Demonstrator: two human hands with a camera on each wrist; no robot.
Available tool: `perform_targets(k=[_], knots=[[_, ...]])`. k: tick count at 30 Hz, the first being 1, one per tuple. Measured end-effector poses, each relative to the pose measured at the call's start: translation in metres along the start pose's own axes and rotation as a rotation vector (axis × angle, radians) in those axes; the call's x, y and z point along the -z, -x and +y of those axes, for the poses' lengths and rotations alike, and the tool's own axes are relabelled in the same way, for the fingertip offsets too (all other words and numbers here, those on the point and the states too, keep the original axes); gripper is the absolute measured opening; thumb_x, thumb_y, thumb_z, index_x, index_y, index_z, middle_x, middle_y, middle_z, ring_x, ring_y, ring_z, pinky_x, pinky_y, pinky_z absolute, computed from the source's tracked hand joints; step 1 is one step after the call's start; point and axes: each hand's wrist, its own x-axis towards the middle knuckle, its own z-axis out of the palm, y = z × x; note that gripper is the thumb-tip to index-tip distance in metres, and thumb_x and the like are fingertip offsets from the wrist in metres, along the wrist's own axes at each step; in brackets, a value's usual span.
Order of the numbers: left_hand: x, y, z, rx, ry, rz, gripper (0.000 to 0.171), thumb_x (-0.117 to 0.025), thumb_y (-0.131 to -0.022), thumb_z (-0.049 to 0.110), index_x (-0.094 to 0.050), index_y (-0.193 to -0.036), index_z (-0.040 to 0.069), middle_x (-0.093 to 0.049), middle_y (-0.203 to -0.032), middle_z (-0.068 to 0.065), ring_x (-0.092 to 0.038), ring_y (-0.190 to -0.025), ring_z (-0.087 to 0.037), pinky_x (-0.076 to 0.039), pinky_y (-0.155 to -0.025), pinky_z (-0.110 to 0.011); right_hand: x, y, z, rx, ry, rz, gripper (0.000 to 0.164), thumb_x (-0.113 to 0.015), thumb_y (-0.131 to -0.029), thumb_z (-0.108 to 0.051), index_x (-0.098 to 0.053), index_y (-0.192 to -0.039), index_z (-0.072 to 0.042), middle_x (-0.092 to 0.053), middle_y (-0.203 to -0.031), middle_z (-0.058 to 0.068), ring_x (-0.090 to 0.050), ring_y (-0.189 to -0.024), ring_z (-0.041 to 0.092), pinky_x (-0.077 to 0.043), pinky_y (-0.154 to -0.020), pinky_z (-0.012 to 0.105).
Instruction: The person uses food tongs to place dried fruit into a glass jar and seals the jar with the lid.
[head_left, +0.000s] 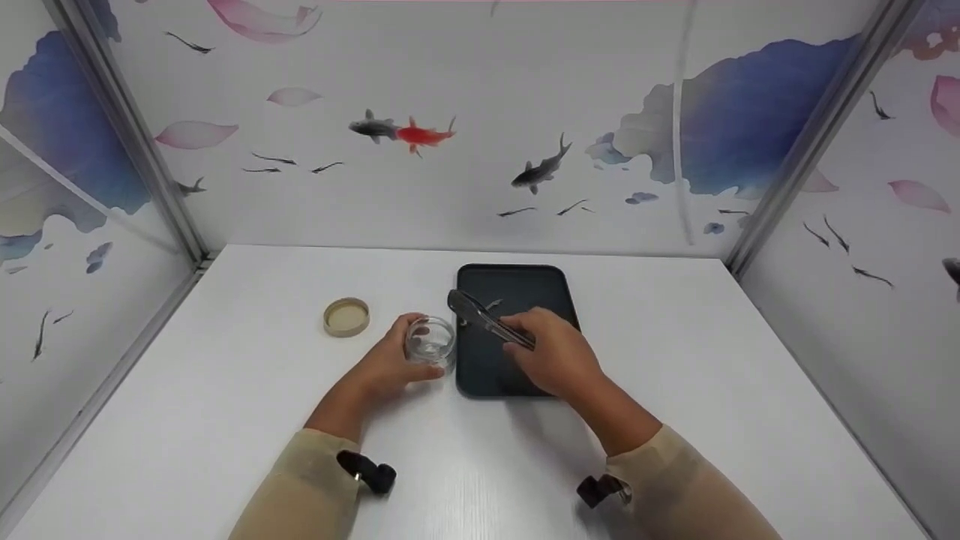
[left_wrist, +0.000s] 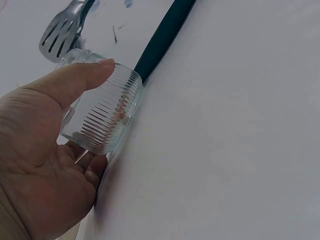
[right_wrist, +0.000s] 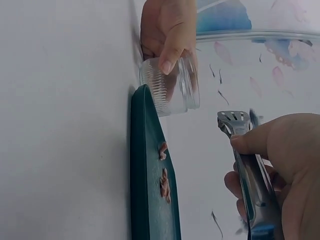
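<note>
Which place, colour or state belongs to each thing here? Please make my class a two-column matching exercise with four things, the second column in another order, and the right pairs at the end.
Things
1. Glass jar
2. Tongs
3. Tray
4. Round lid

Places, colours and states
A. Dark, with small pieces lying on it
B. Clear, held in the left hand
C. Beige, lying on the white table, apart from both hands
D. Metallic, held in the right hand

Right pairs: 1-B, 2-D, 3-A, 4-C
</note>
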Motion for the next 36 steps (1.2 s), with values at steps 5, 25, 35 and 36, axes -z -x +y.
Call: perform_targets(k=[5, 25, 35, 36], knots=[[0.0, 0.001, -0.002, -0.012, 0.029, 0.001, 0.099, -0.096, -0.08, 0.028, -0.036, -0.158, 0.026, -0.049, -0.162, -0.008, -0.05, -0.148, -0.032, -0.034, -0.126, -0.053, -0.004, 0.005, -0.01, 0.047, 0.011, -0.011, 0.043, -0.082, -0.097, -0.029, -0.072, -0.138, -0.035, -0.07, -0.115, -0.01, -0.061, -0.092, 0.011, -0.053, -0.08, 0.034], [0.001, 0.002, 0.0, 0.006, -0.024, 0.006, 0.107, -0.094, -0.08, 0.035, -0.03, -0.164, 0.026, -0.046, -0.166, -0.013, -0.045, -0.153, -0.034, -0.033, -0.127, -0.057, -0.014, 0.007, -0.02, 0.135, 0.006, -0.039, 0.053, -0.083, -0.096, -0.034, -0.067, -0.146, -0.03, -0.069, -0.129, -0.007, -0.062, -0.096, 0.01, -0.056, -0.082, 0.034], [0.001, 0.002, -0.001, -0.043, -0.021, 0.006, 0.107, -0.095, -0.081, 0.03, -0.029, -0.165, 0.021, -0.049, -0.164, -0.011, -0.044, -0.154, -0.033, -0.031, -0.129, -0.056, -0.013, 0.006, -0.02, 0.089, 0.014, -0.058, 0.066, -0.085, -0.092, -0.042, -0.06, -0.153, -0.033, -0.066, -0.136, -0.007, -0.064, -0.103, 0.012, -0.058, -0.088, 0.04], [0.001, 0.002, -0.001, -0.044, -0.024, 0.007, 0.106, -0.095, -0.081, 0.03, -0.029, -0.164, 0.022, -0.049, -0.164, -0.01, -0.045, -0.154, -0.033, -0.031, -0.129, -0.056, -0.013, 0.006, -0.02, 0.083, 0.016, -0.063, 0.067, -0.085, -0.092, -0.043, -0.059, -0.153, -0.033, -0.065, -0.137, -0.007, -0.064, -0.106, 0.012, -0.059, -0.09, 0.041]])
